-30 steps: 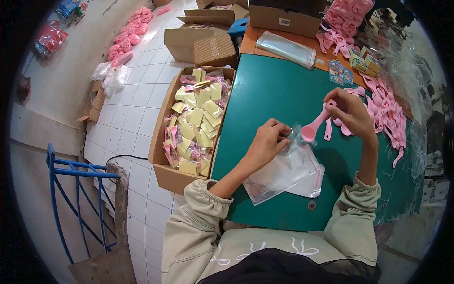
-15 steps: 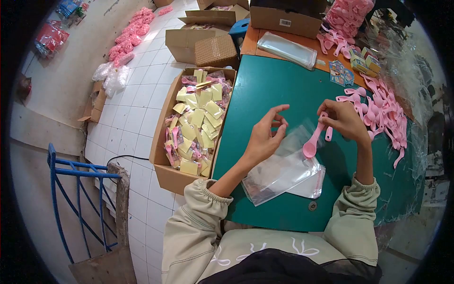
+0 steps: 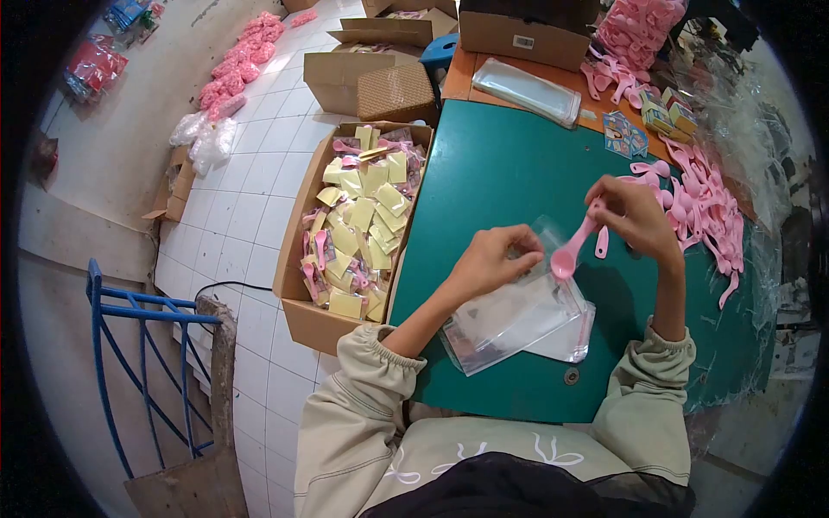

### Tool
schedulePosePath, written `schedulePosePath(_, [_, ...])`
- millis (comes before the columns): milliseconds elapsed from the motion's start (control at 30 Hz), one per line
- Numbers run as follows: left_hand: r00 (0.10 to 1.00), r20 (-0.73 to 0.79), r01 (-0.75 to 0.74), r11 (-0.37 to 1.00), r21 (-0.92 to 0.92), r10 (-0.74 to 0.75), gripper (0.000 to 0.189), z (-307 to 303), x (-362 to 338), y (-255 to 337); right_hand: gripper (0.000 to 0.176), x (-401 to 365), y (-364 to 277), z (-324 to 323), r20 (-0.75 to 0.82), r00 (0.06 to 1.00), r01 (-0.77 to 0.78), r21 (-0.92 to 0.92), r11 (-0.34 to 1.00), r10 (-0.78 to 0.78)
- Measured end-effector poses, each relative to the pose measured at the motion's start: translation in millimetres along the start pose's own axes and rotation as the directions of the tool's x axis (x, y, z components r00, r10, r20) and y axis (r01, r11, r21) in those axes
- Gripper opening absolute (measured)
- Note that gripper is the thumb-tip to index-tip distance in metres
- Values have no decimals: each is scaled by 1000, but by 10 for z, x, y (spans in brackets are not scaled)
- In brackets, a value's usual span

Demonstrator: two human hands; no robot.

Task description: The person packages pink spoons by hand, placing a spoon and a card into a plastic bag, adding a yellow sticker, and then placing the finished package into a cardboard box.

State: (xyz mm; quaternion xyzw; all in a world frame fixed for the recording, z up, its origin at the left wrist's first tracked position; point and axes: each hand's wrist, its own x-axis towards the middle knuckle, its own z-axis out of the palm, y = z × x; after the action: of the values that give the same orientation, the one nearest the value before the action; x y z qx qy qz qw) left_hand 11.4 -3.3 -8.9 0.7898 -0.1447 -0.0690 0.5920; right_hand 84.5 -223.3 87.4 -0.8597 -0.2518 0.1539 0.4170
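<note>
My right hand (image 3: 635,211) pinches the handle end of a pink plastic spoon (image 3: 566,259), its bowl hanging down over the clear bags. With thumb and fingers drawn together, my left hand (image 3: 496,259) grips the upper part of a clear plastic bag (image 3: 509,324). That bag lies on other clear bags (image 3: 566,345) on the green tabletop (image 3: 492,164). The spoon's bowl overlaps the bag's upper right edge in this view. Just below my right hand, another small pink spoon (image 3: 602,243) lies on the table, partly hidden.
A heap of pink spoons (image 3: 691,198) covers the table's right side. Left of the table stands a carton (image 3: 306,324) of packed spoons with yellow cards. Clear bags (image 3: 527,91), printed cards (image 3: 623,135) and small boxes (image 3: 669,112) lie at the back.
My left hand has come down and right, its spread fingers closing on the clear bag. The spoon in my right hand has shifted slightly left and up.
</note>
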Motion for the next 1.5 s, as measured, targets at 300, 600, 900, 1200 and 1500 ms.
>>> schedulePosePath(300, [964, 88, 262, 826, -499, -253, 59, -125, -12, 176, 21, -18, -94, 24, -402, 909, 187, 150, 971, -113])
schedulePosePath(600, [972, 99, 231, 803, -550, -211, 56, -122, -12, 201, 20, -29, -191, 122, -337, 930, 200, 130, 971, -147])
schedulePosePath(900, [968, 119, 250, 800, -545, -222, 50, -173, -23, 272, 19, -39, -212, 114, -359, 908, 262, 83, 961, -217])
schedulePosePath(1200, [986, 89, 165, 771, -615, -139, 42, -112, -16, 195, 21, -36, -235, 219, -346, 903, 290, 54, 955, -255])
schedulePosePath(1500, [971, 196, 229, 775, -589, -138, 45, -200, -84, 276, 17, -58, -292, 320, -346, 912, 259, 74, 963, -219])
